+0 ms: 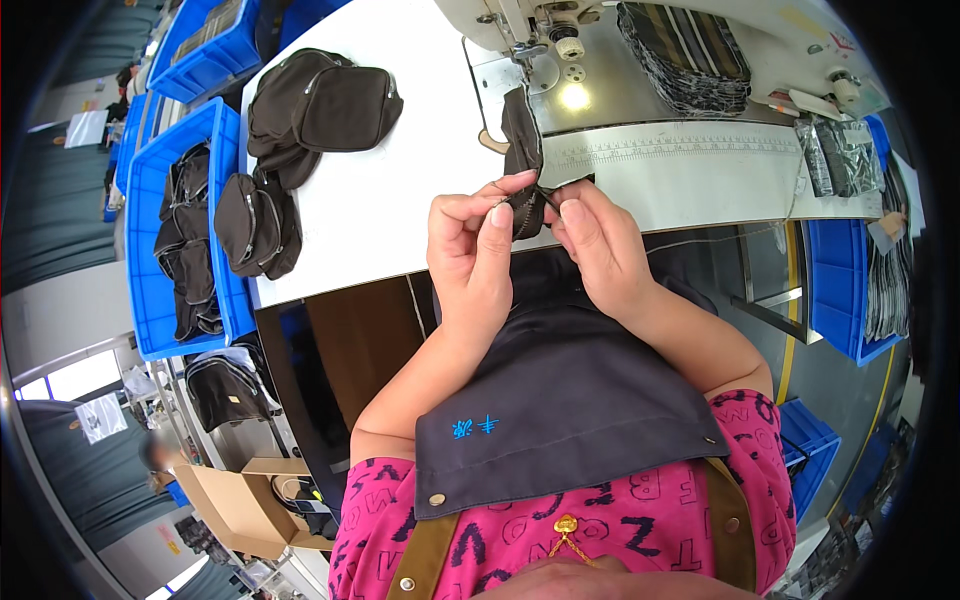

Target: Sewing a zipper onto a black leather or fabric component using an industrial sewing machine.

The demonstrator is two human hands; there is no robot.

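Note:
Between my hands, at the front edge of the white table, is a dark brown fabric piece [522, 135] with a zipper edge along it. Its far end reaches up to the needle area of the sewing machine [525, 45]. My left hand [472, 240] pinches the near part of the fabric between thumb and fingers. Close beside it, my right hand [603, 240] is closed on the same piece, thumb pressed against the fingers. The fingertips partly hide the folded fabric between them.
Dark zipped pouches [345, 108] lie in piles on the table's left. A blue bin [232, 300] of dark pieces stands beyond them. Stacked striped fabric pieces [690, 55] sit right of the machine, near plastic-wrapped packets [840, 155]. Another blue bin [835, 285] stands at right.

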